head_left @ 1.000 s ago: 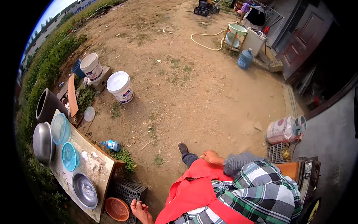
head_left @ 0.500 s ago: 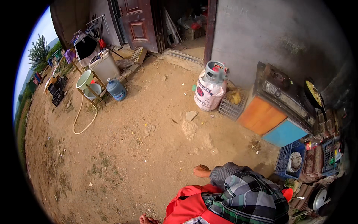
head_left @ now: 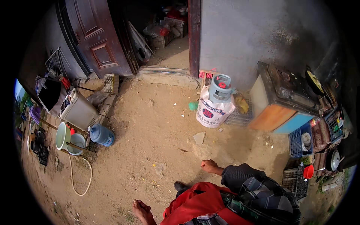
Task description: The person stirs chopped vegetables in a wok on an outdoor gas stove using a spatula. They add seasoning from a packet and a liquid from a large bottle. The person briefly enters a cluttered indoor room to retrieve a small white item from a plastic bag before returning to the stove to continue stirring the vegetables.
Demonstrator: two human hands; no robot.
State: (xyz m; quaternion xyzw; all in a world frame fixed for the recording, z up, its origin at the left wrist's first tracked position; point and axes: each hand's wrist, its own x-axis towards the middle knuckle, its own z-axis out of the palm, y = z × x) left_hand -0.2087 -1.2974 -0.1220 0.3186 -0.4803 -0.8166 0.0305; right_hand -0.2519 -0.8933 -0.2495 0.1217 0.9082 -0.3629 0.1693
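My right hand (head_left: 210,166) hangs at waist height in front of my dark sleeve, its fingers curled in and nothing visible in them. At the lower edge, my left hand (head_left: 141,210) hangs with loosely bent fingers a little apart, holding nothing. Both are over bare ground and touch no object. Between them are my red apron (head_left: 198,204) and one dark shoe (head_left: 180,186). Ahead of my right hand, a flat stone piece (head_left: 199,137) lies on the dirt. Beyond it stands a grey gas cylinder (head_left: 220,90) with a white printed sack (head_left: 210,112) around its lower part.
An open brown door (head_left: 99,41) stands beside a doorway with a low concrete step (head_left: 165,78). Leftward are a blue water jug (head_left: 101,135), basins (head_left: 62,135) and a hose (head_left: 91,176). A stove cabinet (head_left: 270,116), blue crate (head_left: 295,144) and dark crate (head_left: 294,182) line the right.
My view has moved closer to the doorway and cylinder and turned somewhat left. My left hand shows more fully, and my shoe has come into view.
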